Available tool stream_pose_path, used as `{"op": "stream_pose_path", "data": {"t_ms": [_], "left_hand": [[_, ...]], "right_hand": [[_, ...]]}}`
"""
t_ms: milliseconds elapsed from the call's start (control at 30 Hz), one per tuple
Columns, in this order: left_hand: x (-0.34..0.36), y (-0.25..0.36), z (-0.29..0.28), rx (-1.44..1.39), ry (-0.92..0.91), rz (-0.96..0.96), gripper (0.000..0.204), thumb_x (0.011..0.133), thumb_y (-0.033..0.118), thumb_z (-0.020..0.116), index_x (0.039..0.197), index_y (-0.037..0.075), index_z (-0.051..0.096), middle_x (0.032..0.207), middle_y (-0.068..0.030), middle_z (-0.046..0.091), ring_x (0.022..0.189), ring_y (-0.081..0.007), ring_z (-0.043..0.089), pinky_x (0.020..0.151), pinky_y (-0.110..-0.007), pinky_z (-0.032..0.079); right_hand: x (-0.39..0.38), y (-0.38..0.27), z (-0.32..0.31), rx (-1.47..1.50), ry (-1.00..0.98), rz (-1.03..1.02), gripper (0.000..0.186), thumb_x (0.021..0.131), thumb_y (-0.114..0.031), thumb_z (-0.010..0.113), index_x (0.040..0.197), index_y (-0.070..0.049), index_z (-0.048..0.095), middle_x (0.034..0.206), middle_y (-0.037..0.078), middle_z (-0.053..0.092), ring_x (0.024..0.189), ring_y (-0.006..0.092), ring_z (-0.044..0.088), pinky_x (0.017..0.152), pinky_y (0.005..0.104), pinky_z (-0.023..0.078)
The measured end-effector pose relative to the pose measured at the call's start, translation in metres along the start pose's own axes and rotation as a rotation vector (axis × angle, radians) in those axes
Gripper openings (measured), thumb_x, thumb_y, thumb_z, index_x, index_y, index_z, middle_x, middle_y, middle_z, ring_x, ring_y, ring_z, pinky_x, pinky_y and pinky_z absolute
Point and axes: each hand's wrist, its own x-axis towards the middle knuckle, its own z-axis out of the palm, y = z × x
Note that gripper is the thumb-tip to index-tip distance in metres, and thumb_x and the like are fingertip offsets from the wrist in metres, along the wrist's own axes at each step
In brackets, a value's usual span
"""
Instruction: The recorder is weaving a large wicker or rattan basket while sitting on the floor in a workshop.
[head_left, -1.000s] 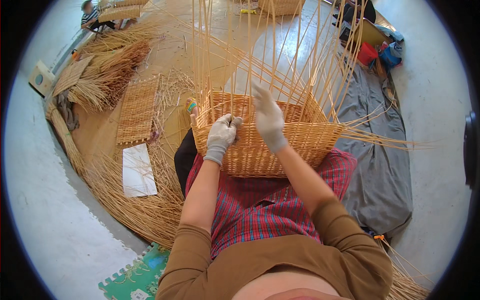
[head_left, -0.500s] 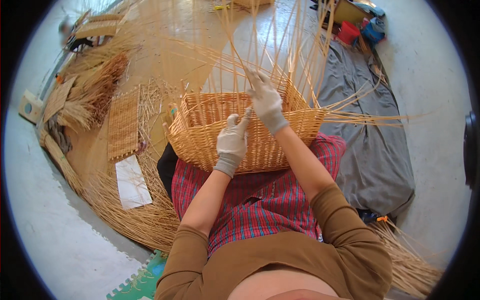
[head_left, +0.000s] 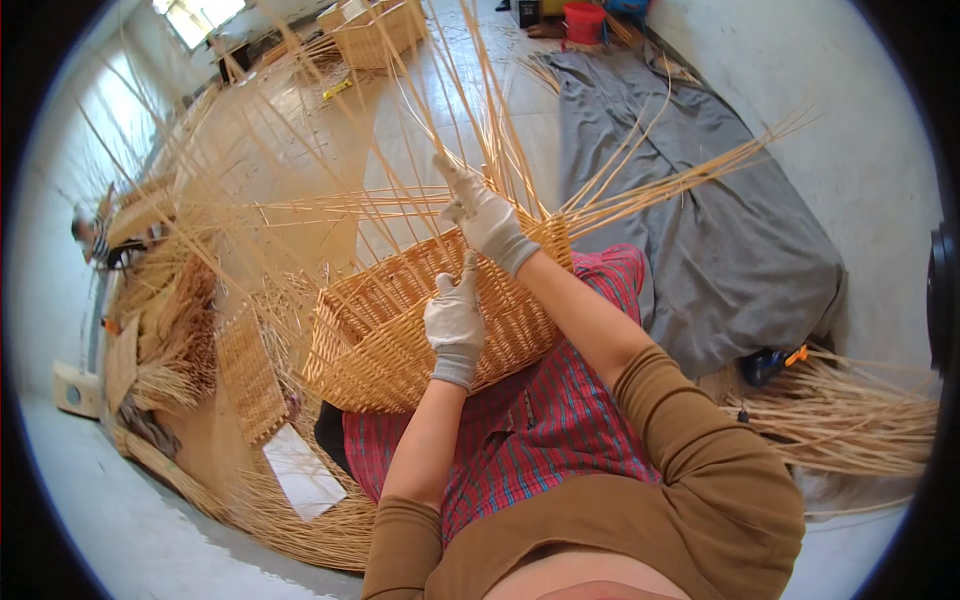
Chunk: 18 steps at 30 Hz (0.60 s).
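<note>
A wicker basket [head_left: 400, 350] rests tilted across my lap, with long upright rods rising from its rim. My left hand [head_left: 455, 318], in a pale glove with a grey cuff, is closed at the basket's near wall. Its thumb and index finger reach above the rim, and the other fingers are curled and partly hidden. Beyond it, my gloved right hand [head_left: 487, 218] is above the basket's right part. Its index finger points up along a thin rod [head_left: 408, 103], which the closed fingers appear to hold, though the contact is partly hidden.
A grey cloth [head_left: 690, 200] covers the right side. Loose wicker rods [head_left: 840, 415] lie at the lower right. Bundled straw [head_left: 190, 330], a woven panel [head_left: 250, 375] and a white sheet [head_left: 303, 472] are on the left. Farther off stand another basket [head_left: 378, 40] and a red bucket [head_left: 584, 22].
The view has turned to the right and lifted. The basket now sits at a slant, its right end farther away. My right hand has shifted left in view, still among the rods; the left stays at the near wall.
</note>
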Motion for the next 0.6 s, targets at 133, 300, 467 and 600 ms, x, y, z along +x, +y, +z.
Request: {"op": "stream_pose_path", "data": {"t_ms": [133,300,467,600], "left_hand": [[0.007,-0.018,0.008,0.215,0.219,0.239,0.071,0.086,0.011,0.060,0.152,0.034,0.046,0.132,-0.0191,0.057,0.074,-0.0319,0.067,0.063,-0.046,0.054],[0.036,0.066,0.006,0.189,0.299,0.342,0.065,0.092,0.014,0.059,0.152,0.034,0.046,0.138,-0.0208,0.056,0.086,-0.0373,0.071,0.072,-0.048,0.056],[0.060,0.111,0.021,-0.094,-0.203,-0.029,0.069,0.097,0.014,0.054,0.156,0.043,0.034,0.145,-0.0314,0.047,0.092,-0.0395,0.072,0.078,-0.047,0.057],[0.066,0.084,0.027,-0.063,-0.166,0.097,0.069,0.097,0.015,0.054,0.155,0.047,0.034,0.146,-0.0306,0.048,0.091,-0.0382,0.073,0.080,-0.045,0.058]], "right_hand": [[-0.042,0.030,-0.055,0.536,0.485,0.199,0.044,0.091,0.007,0.061,0.132,-0.006,0.054,0.112,0.012,0.063,0.084,0.0130,0.065,0.077,0.0309,0.057],[-0.073,0.062,-0.109,-0.641,0.235,0.142,0.044,0.087,-0.012,0.074,0.126,-0.010,0.055,0.111,0.012,0.067,0.087,0.0279,0.069,0.084,0.0391,0.055],[-0.042,0.081,-0.122,-1.277,0.536,-0.047,0.036,0.083,-0.027,0.075,0.117,-0.015,0.069,0.088,0.011,0.072,0.089,0.0311,0.070,0.094,0.0422,0.051],[-0.054,0.091,-0.112,-0.911,0.099,0.131,0.028,0.084,-0.019,0.065,0.112,-0.017,0.072,0.075,0.010,0.071,0.078,0.0342,0.070,0.083,0.0466,0.051]]}}
